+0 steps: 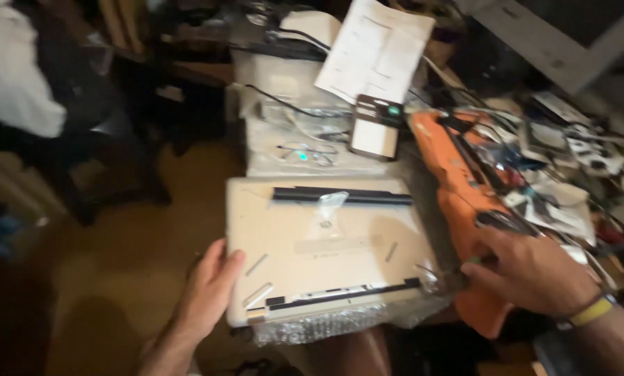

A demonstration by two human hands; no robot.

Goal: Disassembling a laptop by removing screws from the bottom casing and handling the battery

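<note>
- Right now the biggest thing under me is the table, crowded on its right side with cables, papers and small parts too blurred to sort out.
- Next in size, a beige laptop lies closed and upside down at the near edge of the table, resting on bubble wrap that shows along its front.
- An orange tool mat runs just beside the laptop's right edge, from the back of the table toward me.
- A white sheet of paper leans at the far end, above a small dark box.
- My left hand lies open against the laptop's left edge, thumb on top, grip wide and flat, closed on nothing.
- My right hand, a yellow band at the wrist, is curled at the laptop's near right corner; I cannot tell whether its grip pinches anything.
</note>
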